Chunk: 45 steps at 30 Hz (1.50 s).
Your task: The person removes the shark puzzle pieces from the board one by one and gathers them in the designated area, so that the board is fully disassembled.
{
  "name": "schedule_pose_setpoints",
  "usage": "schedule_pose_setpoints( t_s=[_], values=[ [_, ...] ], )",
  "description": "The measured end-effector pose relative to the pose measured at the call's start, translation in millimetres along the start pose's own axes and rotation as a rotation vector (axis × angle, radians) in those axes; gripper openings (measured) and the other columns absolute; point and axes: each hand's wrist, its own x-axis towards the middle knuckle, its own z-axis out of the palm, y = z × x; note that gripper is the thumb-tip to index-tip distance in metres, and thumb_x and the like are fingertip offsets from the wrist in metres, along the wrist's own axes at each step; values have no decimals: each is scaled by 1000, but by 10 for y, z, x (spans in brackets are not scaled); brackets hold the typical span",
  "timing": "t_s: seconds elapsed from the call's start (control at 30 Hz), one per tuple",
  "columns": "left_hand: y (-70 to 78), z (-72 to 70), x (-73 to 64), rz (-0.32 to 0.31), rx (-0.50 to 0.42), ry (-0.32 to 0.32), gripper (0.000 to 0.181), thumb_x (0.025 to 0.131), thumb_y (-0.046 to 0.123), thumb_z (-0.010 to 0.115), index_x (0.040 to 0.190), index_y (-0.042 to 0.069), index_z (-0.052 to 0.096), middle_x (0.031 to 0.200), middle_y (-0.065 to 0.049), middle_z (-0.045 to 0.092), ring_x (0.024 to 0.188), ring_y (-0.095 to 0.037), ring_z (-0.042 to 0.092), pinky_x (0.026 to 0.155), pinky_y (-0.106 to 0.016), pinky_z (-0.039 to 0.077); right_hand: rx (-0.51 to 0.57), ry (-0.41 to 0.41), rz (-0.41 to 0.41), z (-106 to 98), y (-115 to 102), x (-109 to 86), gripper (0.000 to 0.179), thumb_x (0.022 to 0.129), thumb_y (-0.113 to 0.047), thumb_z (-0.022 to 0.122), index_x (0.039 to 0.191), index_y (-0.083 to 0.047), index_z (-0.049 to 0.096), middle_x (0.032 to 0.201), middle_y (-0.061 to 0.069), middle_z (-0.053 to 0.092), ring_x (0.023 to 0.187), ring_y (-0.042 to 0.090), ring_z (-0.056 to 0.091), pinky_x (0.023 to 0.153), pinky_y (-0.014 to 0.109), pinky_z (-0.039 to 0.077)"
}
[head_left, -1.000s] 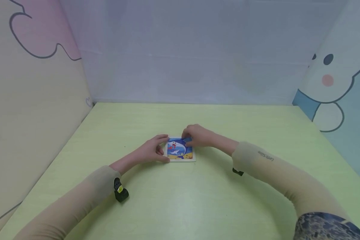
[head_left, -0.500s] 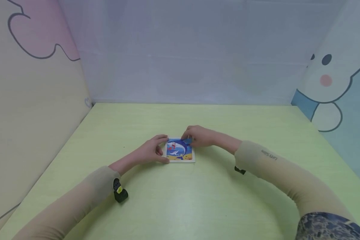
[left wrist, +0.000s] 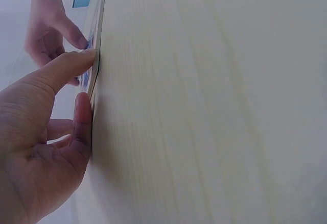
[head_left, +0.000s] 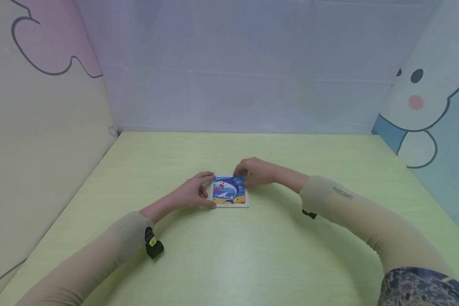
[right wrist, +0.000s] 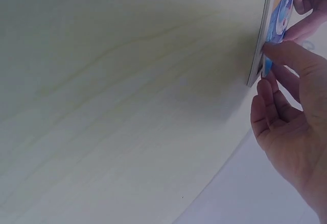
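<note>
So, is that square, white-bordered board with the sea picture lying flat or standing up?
Flat: the square, white-bordered board faces up on the pale green tabletop; both wrist views show its thin edge along that surface.

Pale green table (head_left: 229, 255), lavender backdrop (head_left: 248, 72), 2 cartoon-printed side walls (head_left: 49, 140)

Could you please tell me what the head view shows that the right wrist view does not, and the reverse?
Only the head view shows the left sleeve, the right sleeve and the cartoon face on the side wall.

Only the right wrist view shows the palm side of the right hand, with the light-blue piece jutting out at its thumb.

Both show the framed picture, the tabletop and at least part of the left hand.
</note>
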Motion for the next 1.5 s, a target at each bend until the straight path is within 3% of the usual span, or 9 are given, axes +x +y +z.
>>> schedule_pose_setpoints(
  t_s=[0.23, 0.43, 0.6, 1.03, 1.5],
  values=[
    [2, -4, 2, -1, -6, -2, 92, 79, 27, 84, 153, 6, 34, 162, -10, 26, 86, -13, 57, 77, -24, 51, -42, -1, 12, -26, -3, 15, 38, 84, -16, 74, 121, -13, 67, 109, 6, 68, 102, 21, 59, 93, 39, 49],
    [-6, -4, 17, 0, 1, -5, 93, 79, 27, 84, 153, 6, 34, 162, -10, 27, 86, -12, 57, 77, -24, 51, -177, 73, -31, -6, 5, -12, 38, 81, -24, 76, 118, -16, 69, 105, 3, 68, 99, 21, 58, 88, 40, 47],
    [4, -10, 3, 3, 0, -4, 93, 78, 25, 85, 153, 4, 34, 162, -11, 27, 85, -12, 57, 76, -24, 50, -187, 149, -33, 31, 95, -86, 40, 80, -25, 76, 118, -16, 69, 106, 3, 69, 101, 21, 58, 89, 41, 45],
    [27, -2, -21, -4, -8, 3, 93, 78, 24, 85, 153, 5, 34, 162, -10, 27, 86, -11, 58, 76, -22, 51, -41, 263, 75, 4, 682, -489, 38, 80, -15, 75, 118, -14, 71, 108, 3, 69, 103, 23, 56, 93, 44, 42],
    [31, 5, -25, -7, -13, 4, 93, 78, 25, 85, 153, 6, 34, 162, -9, 27, 85, -11, 58, 76, -23, 51, -34, 390, 121, -231, 1252, -1066, 39, 80, -7, 72, 119, -5, 71, 107, 14, 68, 102, 32, 55, 89, 46, 41]
  ],
)
